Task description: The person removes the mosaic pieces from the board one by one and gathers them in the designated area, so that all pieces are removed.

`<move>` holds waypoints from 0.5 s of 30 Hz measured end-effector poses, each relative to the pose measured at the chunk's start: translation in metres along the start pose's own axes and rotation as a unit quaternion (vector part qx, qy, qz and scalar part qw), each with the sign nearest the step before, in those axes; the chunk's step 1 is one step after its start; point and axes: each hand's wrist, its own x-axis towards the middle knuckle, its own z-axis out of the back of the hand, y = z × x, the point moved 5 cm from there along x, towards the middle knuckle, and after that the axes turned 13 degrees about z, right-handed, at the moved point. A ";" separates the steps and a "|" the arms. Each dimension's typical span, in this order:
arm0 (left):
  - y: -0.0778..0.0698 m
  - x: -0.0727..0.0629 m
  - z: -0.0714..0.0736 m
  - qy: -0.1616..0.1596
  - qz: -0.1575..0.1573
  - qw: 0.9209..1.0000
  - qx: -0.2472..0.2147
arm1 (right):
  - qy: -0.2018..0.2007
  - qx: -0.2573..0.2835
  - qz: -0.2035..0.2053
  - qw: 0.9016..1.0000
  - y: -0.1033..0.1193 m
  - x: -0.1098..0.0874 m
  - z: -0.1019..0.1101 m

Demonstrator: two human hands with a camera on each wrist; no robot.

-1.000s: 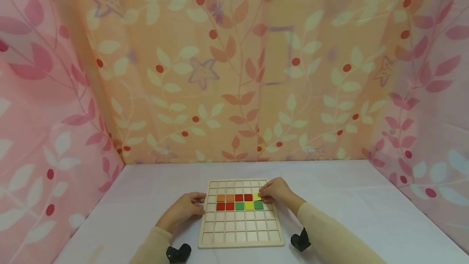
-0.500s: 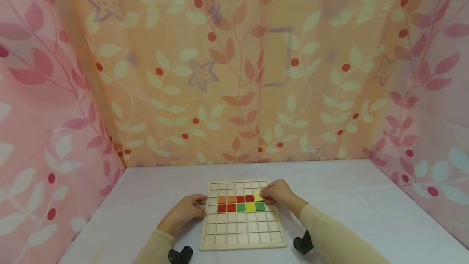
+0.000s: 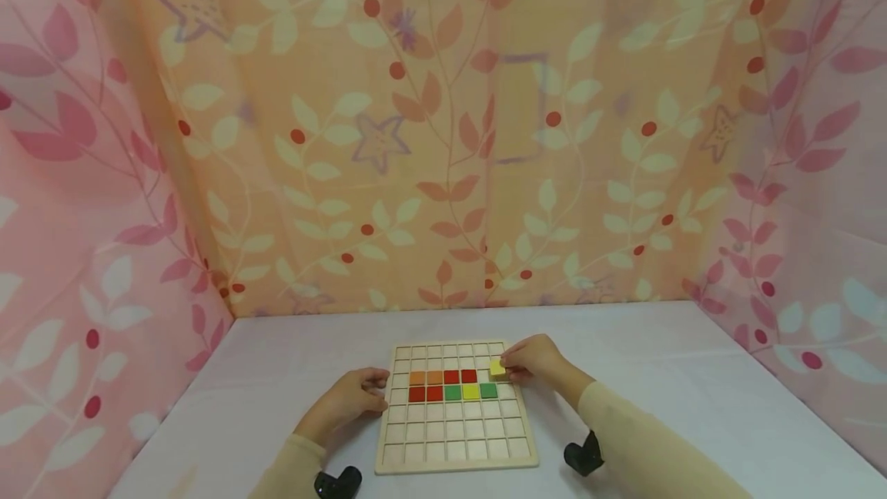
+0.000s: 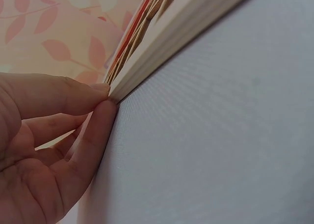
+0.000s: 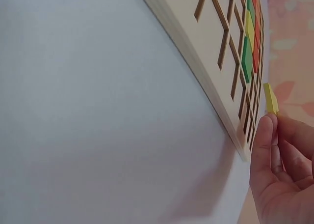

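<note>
A wooden grid board (image 3: 455, 453) lies on the white table with square coloured tiles in two rows. The far row shows two orange tiles (image 3: 426, 377) and two red ones (image 3: 460, 376), with a bare cell to their right. In the near row are two red tiles, a green tile (image 3: 453, 393), a yellow one and another green. My right hand (image 3: 537, 360) pinches a yellow tile (image 5: 270, 99) between thumb and fingers, raised above the board near its right edge. At the board's left edge my left hand (image 3: 346, 399) grips the rim with thumb and finger.
The white table (image 3: 624, 353) runs back to an orange leaf-patterned curtain (image 3: 443, 137), with pink patterned cloth (image 3: 76, 252) at both sides. A black device (image 3: 338, 482) sits by the left wrist, another black device (image 3: 584, 454) by the right.
The yellow tile has come up out of its place at the right end of the far row and moved right with my right hand. My left hand stays at the board's edge.
</note>
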 end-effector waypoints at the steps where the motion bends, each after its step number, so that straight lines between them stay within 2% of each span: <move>1: 0.000 0.000 0.000 -0.001 0.002 1.000 -0.001 | -0.001 0.001 0.001 1.000 0.000 -0.001 0.002; 6: 0.001 -0.001 -0.001 -0.015 0.016 1.000 -0.006 | 0.003 0.010 0.005 1.000 -0.003 -0.004 0.012; 15: -0.001 -0.001 0.001 -0.022 0.017 1.000 0.003 | 0.004 -0.021 0.002 1.000 -0.009 -0.007 0.031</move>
